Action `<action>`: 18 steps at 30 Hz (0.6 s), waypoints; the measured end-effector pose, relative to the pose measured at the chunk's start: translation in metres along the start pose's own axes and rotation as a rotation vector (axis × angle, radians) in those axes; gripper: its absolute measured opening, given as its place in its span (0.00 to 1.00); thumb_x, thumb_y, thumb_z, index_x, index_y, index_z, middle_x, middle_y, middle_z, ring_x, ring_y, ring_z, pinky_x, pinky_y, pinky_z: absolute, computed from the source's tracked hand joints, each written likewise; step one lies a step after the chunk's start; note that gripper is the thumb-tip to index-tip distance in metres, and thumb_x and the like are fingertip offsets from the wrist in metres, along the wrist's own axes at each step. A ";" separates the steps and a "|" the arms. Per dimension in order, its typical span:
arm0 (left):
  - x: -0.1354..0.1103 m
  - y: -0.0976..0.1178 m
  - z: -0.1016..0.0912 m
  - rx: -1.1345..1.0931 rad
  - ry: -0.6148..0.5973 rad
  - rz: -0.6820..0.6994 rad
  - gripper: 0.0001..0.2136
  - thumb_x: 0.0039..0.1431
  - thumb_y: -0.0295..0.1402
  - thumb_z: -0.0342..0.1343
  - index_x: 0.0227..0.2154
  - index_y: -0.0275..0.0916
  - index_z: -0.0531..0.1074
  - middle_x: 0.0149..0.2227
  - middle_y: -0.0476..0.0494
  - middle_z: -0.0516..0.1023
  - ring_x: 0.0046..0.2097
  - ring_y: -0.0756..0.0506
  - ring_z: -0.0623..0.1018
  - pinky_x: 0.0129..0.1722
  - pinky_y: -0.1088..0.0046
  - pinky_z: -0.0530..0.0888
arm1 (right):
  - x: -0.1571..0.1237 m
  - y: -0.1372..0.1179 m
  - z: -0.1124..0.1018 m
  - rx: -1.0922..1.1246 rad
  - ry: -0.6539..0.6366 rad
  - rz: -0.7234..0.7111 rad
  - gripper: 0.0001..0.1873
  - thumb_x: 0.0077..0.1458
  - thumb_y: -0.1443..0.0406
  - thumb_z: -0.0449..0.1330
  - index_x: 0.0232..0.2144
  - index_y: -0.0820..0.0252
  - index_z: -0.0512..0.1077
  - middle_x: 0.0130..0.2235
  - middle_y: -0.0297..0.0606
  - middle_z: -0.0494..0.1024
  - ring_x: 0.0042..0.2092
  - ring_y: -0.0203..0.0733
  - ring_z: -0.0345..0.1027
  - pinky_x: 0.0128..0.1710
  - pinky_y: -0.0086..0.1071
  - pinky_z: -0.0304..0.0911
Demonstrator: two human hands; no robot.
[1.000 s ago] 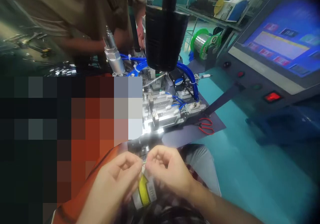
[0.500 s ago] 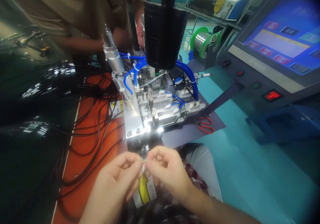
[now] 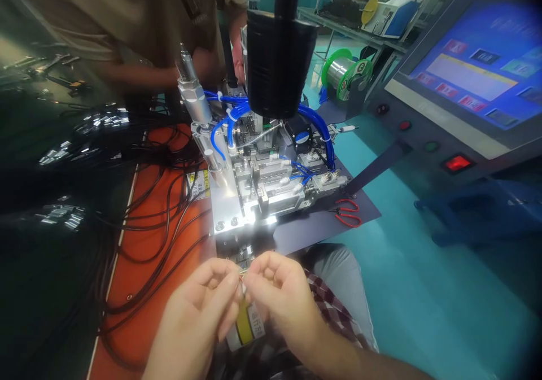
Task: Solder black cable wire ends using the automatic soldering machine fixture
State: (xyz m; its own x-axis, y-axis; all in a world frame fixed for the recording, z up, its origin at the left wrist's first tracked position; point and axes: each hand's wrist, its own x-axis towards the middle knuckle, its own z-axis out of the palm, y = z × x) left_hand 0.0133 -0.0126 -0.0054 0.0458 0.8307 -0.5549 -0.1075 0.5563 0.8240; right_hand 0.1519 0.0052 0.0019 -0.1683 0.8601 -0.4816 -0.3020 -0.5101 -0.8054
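Note:
My left hand [image 3: 197, 306] and my right hand [image 3: 285, 295] meet at the front edge of the machine, their fingertips almost touching. Both are closed in a pinch on thin coloured wires [image 3: 243, 276], of which only a small reddish and pale bit shows between the fingers. How the wires divide between the hands is hidden. Just beyond my fingertips is a small metal fixture [image 3: 245, 253] on the front of the machine [image 3: 275, 196]. A white and yellow label [image 3: 248, 329] lies below my hands, partly covered by them.
Black cables [image 3: 165, 222] sprawl over the orange tabletop [image 3: 144, 278] at left. Red-handled pliers [image 3: 349, 213] lie on the machine's base plate. A control screen [image 3: 470, 69] stands at right; a black nozzle [image 3: 279, 64] hangs above. Another person's arm [image 3: 139, 78] is across the table.
My hands stay pinched together and have barely shifted; the right fingers have moved slightly against the left ones. The camera view has tilted a little.

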 end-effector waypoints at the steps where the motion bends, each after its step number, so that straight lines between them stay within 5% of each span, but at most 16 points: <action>1: 0.000 0.000 -0.001 -0.011 -0.003 0.000 0.21 0.52 0.56 0.63 0.30 0.42 0.72 0.15 0.58 0.60 0.21 0.53 0.60 0.24 0.79 0.62 | 0.000 0.000 0.000 -0.010 0.004 -0.003 0.15 0.45 0.61 0.69 0.21 0.60 0.67 0.20 0.27 0.71 0.19 0.28 0.57 0.18 0.23 0.55; 14: -0.007 0.016 0.013 0.021 0.066 0.018 0.21 0.48 0.53 0.66 0.26 0.38 0.72 0.16 0.60 0.55 0.21 0.56 0.51 0.21 0.82 0.51 | 0.002 -0.001 -0.016 -0.268 -0.058 -0.174 0.06 0.54 0.64 0.62 0.28 0.60 0.70 0.24 0.31 0.73 0.24 0.32 0.61 0.25 0.26 0.57; 18: -0.005 0.013 0.009 0.070 0.023 0.021 0.20 0.49 0.52 0.66 0.28 0.39 0.73 0.19 0.56 0.64 0.21 0.54 0.61 0.20 0.82 0.58 | 0.002 0.003 -0.016 -0.390 -0.047 -0.223 0.06 0.58 0.64 0.60 0.28 0.59 0.69 0.25 0.31 0.74 0.24 0.33 0.61 0.25 0.27 0.57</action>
State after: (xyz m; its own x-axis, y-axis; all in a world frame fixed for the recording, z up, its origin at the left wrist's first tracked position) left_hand 0.0206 -0.0092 0.0090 0.0216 0.8419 -0.5392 -0.0390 0.5396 0.8410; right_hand 0.1662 0.0049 -0.0068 -0.1843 0.9442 -0.2729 0.0390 -0.2704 -0.9619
